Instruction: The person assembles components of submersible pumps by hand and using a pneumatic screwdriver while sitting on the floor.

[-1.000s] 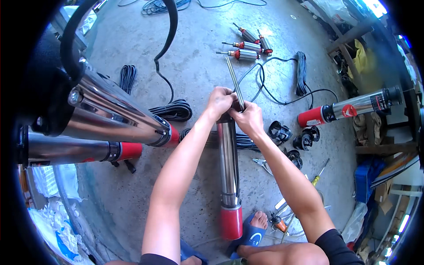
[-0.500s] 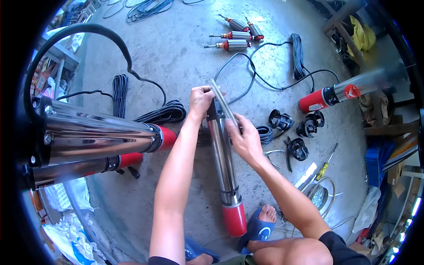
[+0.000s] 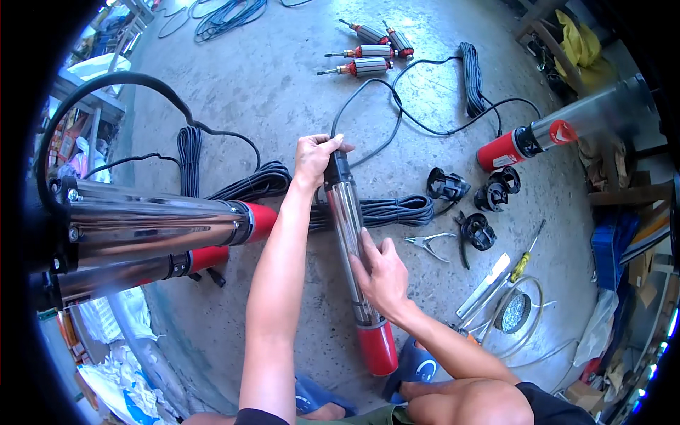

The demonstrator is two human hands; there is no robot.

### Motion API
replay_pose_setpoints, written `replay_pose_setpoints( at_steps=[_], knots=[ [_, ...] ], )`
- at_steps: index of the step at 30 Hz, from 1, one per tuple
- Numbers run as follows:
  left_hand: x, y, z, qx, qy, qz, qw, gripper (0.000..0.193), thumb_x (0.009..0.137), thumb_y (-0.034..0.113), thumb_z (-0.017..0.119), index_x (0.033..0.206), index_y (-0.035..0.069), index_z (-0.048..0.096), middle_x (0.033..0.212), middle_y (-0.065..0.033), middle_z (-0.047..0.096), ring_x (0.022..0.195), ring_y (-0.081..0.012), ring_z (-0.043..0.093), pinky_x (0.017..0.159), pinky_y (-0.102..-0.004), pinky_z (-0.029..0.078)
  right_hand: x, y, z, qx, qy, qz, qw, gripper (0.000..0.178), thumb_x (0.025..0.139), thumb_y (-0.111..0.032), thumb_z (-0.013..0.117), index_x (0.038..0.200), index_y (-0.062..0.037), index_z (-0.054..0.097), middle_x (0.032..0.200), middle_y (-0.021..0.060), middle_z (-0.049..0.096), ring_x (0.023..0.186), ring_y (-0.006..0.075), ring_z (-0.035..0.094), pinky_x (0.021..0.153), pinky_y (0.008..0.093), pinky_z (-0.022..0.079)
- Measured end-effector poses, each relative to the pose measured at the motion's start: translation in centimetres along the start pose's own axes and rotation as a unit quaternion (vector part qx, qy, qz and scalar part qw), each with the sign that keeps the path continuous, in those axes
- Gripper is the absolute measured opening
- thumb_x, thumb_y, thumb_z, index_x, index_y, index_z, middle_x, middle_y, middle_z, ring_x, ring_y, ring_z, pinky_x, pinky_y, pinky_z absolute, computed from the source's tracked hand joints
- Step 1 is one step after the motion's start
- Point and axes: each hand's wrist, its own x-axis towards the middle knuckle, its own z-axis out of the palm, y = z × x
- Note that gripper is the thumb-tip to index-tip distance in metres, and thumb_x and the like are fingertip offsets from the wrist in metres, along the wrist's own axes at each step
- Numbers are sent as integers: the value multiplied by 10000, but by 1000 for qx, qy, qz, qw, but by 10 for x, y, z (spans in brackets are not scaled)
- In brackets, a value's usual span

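A long steel submersible pump [image 3: 346,225] stands tilted on the floor between my feet, its red end [image 3: 378,348] nearest me and a black end [image 3: 339,170] away from me. My left hand [image 3: 314,160] is closed around the black end, thumb and fingers at its tip. Lower down, my right hand [image 3: 382,278] presses on the steel tube, with thumb and forefinger against it and the other fingers curled. I cannot make out whether the thin metal strip lies under my fingers. A bundled black cable [image 3: 397,210] lies behind the tube.
Two more steel pumps [image 3: 156,219] lie at the left, one more [image 3: 556,134] at the right. Several motor rotors [image 3: 365,66] lie at the back. Black plastic brackets [image 3: 476,232], pliers [image 3: 429,244], a yellow-handled screwdriver [image 3: 522,265] and a bowl of small metal parts [image 3: 513,312] are at right.
The thin metal strip that both hands held above the pump is no longer plainly visible. My right hand has slid down along the tube towards the red end; my left hand stays at the black end.
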Motion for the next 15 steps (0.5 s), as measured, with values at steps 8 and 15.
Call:
replay_pose_setpoints(
  at_steps=[8,15],
  knots=[
    [-36,0,-1,173,106,85,976,292,946,221,680,1055,-50,677,1071,-176,713,852,-196,656,796,-311,530,-1,1,24,-76,73,-99,989,601,861,-289,703,1386,-56,527,1067,138,535,904,301,599,601,414,536],
    [-156,-34,54,489,185,-106,846,543,964,376,544,1221,-91,441,1163,-325,543,1124,-492,539,958,-562,429,-1,4,11,-61,32,-97,993,612,838,-253,709,1390,-69,517,1116,143,533,984,323,594,673,417,552]
  ],
)
